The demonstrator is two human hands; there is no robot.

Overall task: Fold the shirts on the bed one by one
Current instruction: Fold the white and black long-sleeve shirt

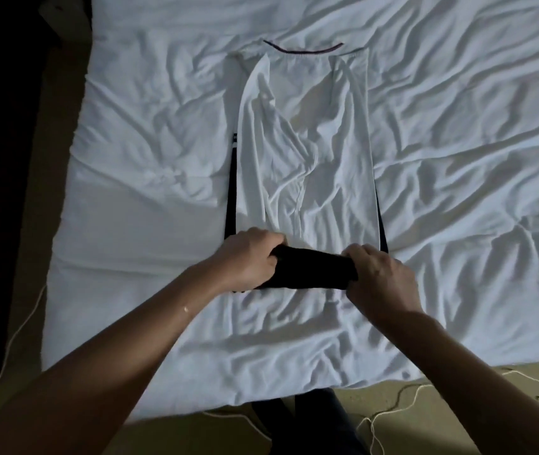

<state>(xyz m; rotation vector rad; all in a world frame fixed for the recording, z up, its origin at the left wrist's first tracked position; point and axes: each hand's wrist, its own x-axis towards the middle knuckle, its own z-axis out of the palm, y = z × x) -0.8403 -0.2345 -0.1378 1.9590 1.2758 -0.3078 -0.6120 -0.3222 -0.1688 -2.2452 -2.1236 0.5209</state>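
Shirt [304, 152] is lying narrowed at the bed's [458, 126] centre; we are gripping its dark hem [310, 267] with left hand [248, 257] and right hand [379, 274], aiming evenly toward the twelve o'clock collar [304, 50].

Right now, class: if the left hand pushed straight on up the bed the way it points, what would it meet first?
Most likely the white shirt. The left hand grips the dark hem at its near end, so the shirt's folded body lies directly ahead.
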